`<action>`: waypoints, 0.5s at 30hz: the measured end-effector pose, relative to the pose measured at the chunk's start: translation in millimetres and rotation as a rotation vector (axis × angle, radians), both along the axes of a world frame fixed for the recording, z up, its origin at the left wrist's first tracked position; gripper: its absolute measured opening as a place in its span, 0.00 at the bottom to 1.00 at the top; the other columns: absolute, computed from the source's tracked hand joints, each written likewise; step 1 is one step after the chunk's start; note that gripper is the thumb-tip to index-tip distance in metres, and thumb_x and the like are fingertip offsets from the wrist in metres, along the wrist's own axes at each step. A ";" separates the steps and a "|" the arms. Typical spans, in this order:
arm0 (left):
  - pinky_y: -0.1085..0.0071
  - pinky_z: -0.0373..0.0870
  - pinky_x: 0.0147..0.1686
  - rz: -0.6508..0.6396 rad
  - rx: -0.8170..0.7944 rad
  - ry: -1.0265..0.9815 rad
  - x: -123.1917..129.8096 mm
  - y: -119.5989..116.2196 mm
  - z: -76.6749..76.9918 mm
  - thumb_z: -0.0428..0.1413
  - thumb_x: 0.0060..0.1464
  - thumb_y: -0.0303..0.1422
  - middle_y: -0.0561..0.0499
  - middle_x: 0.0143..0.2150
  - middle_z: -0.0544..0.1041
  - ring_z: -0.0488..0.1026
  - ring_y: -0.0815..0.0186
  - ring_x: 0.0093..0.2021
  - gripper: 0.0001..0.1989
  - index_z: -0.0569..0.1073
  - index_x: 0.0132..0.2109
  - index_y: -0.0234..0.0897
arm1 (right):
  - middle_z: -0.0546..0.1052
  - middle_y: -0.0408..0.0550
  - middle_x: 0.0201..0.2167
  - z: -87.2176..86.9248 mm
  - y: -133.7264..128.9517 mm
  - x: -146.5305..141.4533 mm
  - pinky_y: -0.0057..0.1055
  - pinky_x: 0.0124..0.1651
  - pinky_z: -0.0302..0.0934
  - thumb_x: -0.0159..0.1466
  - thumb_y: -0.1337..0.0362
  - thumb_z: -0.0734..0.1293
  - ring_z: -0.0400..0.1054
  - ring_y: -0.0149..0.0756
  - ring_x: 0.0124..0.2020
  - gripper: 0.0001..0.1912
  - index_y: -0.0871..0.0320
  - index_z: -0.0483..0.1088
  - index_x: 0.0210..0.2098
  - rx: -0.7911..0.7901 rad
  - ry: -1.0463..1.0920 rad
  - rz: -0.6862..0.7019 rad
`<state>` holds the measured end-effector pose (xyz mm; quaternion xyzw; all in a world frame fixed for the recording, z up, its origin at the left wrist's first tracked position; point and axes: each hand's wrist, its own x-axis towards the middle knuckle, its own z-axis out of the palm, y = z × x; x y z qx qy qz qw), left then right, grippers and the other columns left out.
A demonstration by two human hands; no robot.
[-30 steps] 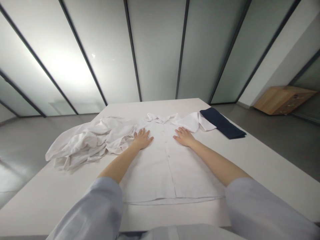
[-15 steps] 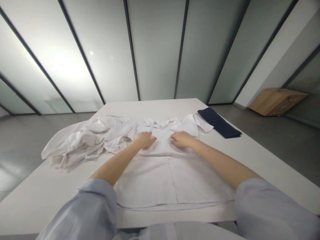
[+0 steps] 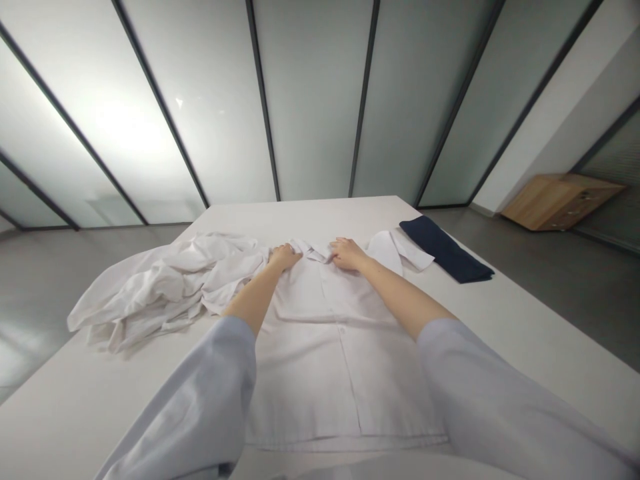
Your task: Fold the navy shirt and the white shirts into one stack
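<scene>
The left hand [image 3: 285, 256] and the right hand [image 3: 347, 253] both rest on a white, collared, button-front cloth shirt [image 3: 310, 373], one on either side of its collar [image 3: 315, 253], fingers bent and palms down. Whether either hand has closed on a pinch of fabric cannot be told, since the fingertips are partly turned away or lost against the white. The shirt lies front up beneath both hands, collar between them and straight hem [image 3: 345, 443] on the near side, close to the wearer's body. Below the hands, soft ripples cross the chest, and the buttoned front seam runs down at a slight slant; most of its buttons are too faint to count. To the right hand's right, a white short sleeve [image 3: 413, 250] spreads outward, its cuff beside a folded navy-blue cloth [image 3: 445, 248]; whether they touch is unclear. On the left hand's left, a crumpled heap of white fabric [image 3: 160, 283] blends with the shirt's edge, so the other sleeve cannot be made out. The wearer's rolled pale grey-blue sleeves [image 3: 200, 387] cover the shirt's lower corners. Under everything around the hands is a smooth white table [image 3: 500, 320], its near edge mostly hidden.
</scene>
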<state>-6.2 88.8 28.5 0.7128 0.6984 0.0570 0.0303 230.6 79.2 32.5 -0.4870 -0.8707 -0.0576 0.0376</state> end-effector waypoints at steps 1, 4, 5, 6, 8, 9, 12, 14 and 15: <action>0.63 0.67 0.52 -0.019 -0.034 -0.004 -1.5 6.7 -1.4 0.51 0.56 0.48 0.38 0.55 0.75 0.70 0.52 0.57 0.27 0.72 0.55 0.34 | 0.74 0.52 0.54 -0.3 3.9 -1.3 0.39 0.61 0.50 0.63 0.66 0.62 0.59 0.45 0.61 0.14 0.54 0.79 0.42 0.001 0.005 0.006; 0.62 0.66 0.54 -0.050 -0.024 -0.001 -3.9 21.3 -2.6 0.52 0.56 0.43 0.39 0.54 0.76 0.70 0.52 0.57 0.19 0.76 0.49 0.36 | 0.78 0.55 0.46 0.3 17.0 -2.8 0.37 0.58 0.53 0.63 0.63 0.62 0.65 0.45 0.55 0.15 0.58 0.78 0.43 0.028 0.080 -0.054; 0.62 0.66 0.54 -0.039 -0.009 -0.019 -4.2 24.7 -2.0 0.51 0.57 0.40 0.40 0.53 0.76 0.70 0.53 0.57 0.17 0.76 0.48 0.37 | 0.79 0.56 0.45 0.8 22.5 -2.4 0.37 0.57 0.54 0.63 0.63 0.62 0.66 0.45 0.53 0.15 0.59 0.78 0.43 0.036 0.128 -0.104; 0.62 0.66 0.53 -0.016 0.008 -0.059 -4.2 27.7 -0.9 0.50 0.58 0.38 0.40 0.52 0.77 0.71 0.53 0.56 0.16 0.76 0.47 0.38 | 0.78 0.57 0.45 1.3 28.7 -2.0 0.37 0.57 0.55 0.64 0.62 0.60 0.67 0.46 0.53 0.16 0.61 0.77 0.44 0.039 0.185 -0.155; 0.62 0.68 0.53 0.061 0.107 -0.201 -3.3 32.2 1.9 0.48 0.59 0.33 0.41 0.53 0.76 0.72 0.56 0.55 0.17 0.75 0.51 0.38 | 0.76 0.59 0.50 2.0 42.2 -1.2 0.37 0.58 0.55 0.64 0.63 0.60 0.65 0.46 0.55 0.19 0.63 0.74 0.49 0.015 0.314 -0.231; 0.63 0.68 0.54 0.099 0.196 -0.287 -2.3 33.5 3.3 0.47 0.59 0.31 0.40 0.56 0.74 0.71 0.57 0.56 0.19 0.72 0.54 0.37 | 0.73 0.59 0.55 2.0 48.7 -1.2 0.37 0.60 0.54 0.63 0.63 0.60 0.62 0.46 0.59 0.22 0.64 0.70 0.55 -0.009 0.382 -0.257; 0.62 0.62 0.61 0.077 0.452 -0.426 3.3 30.9 5.2 0.47 0.58 0.29 0.39 0.65 0.64 0.62 0.59 0.64 0.27 0.61 0.64 0.33 | 0.54 0.62 0.69 -0.4 61.2 -2.5 0.40 0.66 0.48 0.60 0.61 0.64 0.47 0.47 0.69 0.40 0.67 0.49 0.68 -0.093 0.548 -0.325; 0.63 0.59 0.63 -0.048 0.436 -0.390 9.2 22.6 3.3 0.48 0.58 0.30 0.39 0.65 0.63 0.61 0.59 0.65 0.28 0.59 0.65 0.32 | 0.46 0.62 0.71 -4.2 60.1 -3.3 0.41 0.68 0.43 0.60 0.59 0.64 0.40 0.46 0.71 0.44 0.67 0.43 0.70 -0.119 0.568 -0.335; 0.63 0.60 0.62 -0.114 0.369 -0.343 12.7 16.8 1.1 0.48 0.58 0.31 0.39 0.64 0.65 0.63 0.58 0.63 0.27 0.61 0.64 0.33 | 0.46 0.62 0.71 -6.7 56.5 -3.5 0.41 0.69 0.42 0.61 0.59 0.63 0.39 0.46 0.71 0.42 0.67 0.44 0.70 -0.123 0.540 -0.316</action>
